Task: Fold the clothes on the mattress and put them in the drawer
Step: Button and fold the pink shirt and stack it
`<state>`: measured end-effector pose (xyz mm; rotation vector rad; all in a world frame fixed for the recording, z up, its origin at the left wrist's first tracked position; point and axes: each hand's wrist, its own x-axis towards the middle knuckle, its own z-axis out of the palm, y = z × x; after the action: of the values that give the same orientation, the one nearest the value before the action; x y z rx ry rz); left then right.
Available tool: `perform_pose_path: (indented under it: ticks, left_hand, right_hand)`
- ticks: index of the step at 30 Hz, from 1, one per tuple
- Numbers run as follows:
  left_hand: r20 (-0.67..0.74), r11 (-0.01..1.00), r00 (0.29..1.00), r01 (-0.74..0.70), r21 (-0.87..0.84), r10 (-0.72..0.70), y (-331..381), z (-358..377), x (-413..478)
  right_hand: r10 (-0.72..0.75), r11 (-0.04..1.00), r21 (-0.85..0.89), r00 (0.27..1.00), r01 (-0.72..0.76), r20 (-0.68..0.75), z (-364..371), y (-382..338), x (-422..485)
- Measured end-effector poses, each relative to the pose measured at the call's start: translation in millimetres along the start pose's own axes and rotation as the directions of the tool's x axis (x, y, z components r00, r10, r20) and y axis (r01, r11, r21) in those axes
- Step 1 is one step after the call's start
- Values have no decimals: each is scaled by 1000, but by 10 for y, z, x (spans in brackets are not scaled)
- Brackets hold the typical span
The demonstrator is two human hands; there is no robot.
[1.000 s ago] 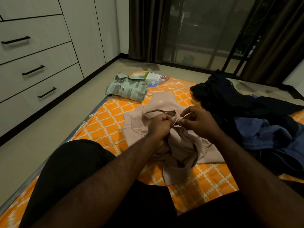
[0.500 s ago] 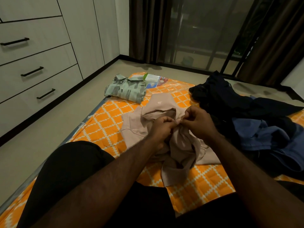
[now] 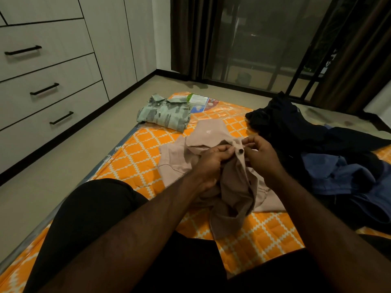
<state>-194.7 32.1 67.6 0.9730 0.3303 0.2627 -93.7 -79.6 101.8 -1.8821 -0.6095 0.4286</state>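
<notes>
Two hands pinch the crumpled beige cotton shirt point(image 3: 211, 134) on the orange diamond-patterned mattress point(image 3: 135, 157), left hand point(image 3: 211, 159) and right hand point(image 3: 261, 157) flanking its dark button point(image 3: 240, 151), placket running toward the person.

Matt, soft beige cloth shirt point(image 3: 209, 132) at frame centre; glossy clear plastic wrap point(image 3: 224, 112) over quilted orange diamond-patterned mattress point(image 3: 137, 157); smooth matt white drawer fronts point(image 3: 53, 70) upper left.
</notes>
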Motion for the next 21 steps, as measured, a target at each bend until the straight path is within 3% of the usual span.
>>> perform_pose_path:
  ticks: [4, 6, 8, 9, 10, 11, 13, 15, 17, 19, 21]
  left_hand:
    - [85, 983, 982, 162, 86, -169, -2, 11, -5]
    - [-17, 904, 956, 283, 321, -293, -15, -19, -15]
    - [-184, 677, 944, 324, 661, -273, -46, -133, 30]
    - [-256, 526, 949, 315, 790, -185, -80, -227, 85]
    - [-323, 444, 944, 317, 838, -64, -112, -290, 130]
    - [-395, 486, 917, 320, 813, 57, -124, -332, 161]
    - [-556, 745, 811, 255, 616, 182, -68, -377, 203]
    - [-661, 888, 736, 197, 416, 147, 19, -392, 205]
    - [-709, 943, 701, 179, 281, 78, 32, -447, 235]
    - [-684, 976, 729, 127, 176, 29, -26, -551, 297]
    - [-608, 986, 793, 66, 152, 41, -111, -573, 337]
  right_hand:
    - [128, 992, -17, 991, -127, 31, -23, 29, 43]
    - [109, 982, -160, 991, -96, 72, -66, 40, 32]
    - [66, 932, -361, 985, -4, 159, -92, 44, 38]
    - [79, 900, -435, 976, 18, 203, -92, 42, 44]
    - [118, 869, -494, 964, 15, 239, -91, 39, 46]
    - [172, 840, -543, 947, 2, 270, -90, 37, 49]
    - [273, 776, -631, 902, -2, 333, -81, 43, 42]
    - [363, 685, -726, 837, 59, 410, -61, 31, 10]
    - [442, 608, -783, 762, 134, 474, -38, 18, -20]
    - [469, 598, -787, 730, 153, 497, -24, 11, -28]
    - [399, 632, -759, 774, 156, 491, -31, 7, -10]
